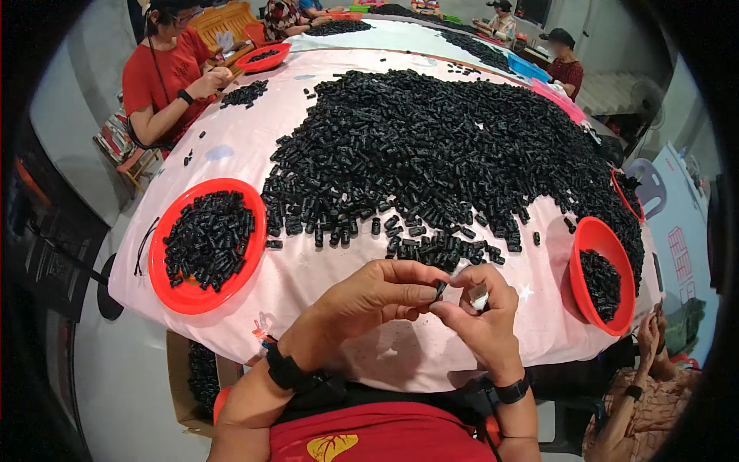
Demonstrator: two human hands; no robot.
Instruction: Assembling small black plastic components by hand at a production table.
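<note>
Right now my left hand (377, 296) and right hand (481, 312) are together just above the near table edge, fingertips meeting. Left thumb and forefinger are pinched shut on a small black cylindrical plastic part (439, 289), held upright-ish between the two hands. Right hand is curled closed too, fingers touching the same part from the other side; something small and pale shows inside its grip, can't tell what. Black wristbands on both wrists.

Just beyond the hands, on the pale pink tablecloth (308, 277), the near fringe of a big heap of identical black plastic parts (439, 154) covers most of the table. Left of my hands sits a round red plastic tray (173, 289) holding a layer of the same parts. On the right, a second red plastic tray (589, 231) sits tilted at the table edge, also part-filled.

Under the table edge at lower left, a cardboard box (181, 377) with more black parts. Far left, a person in a red shirt (154, 85) is working at another red tray. Another person's hands show at lower right, well apart from mine.
</note>
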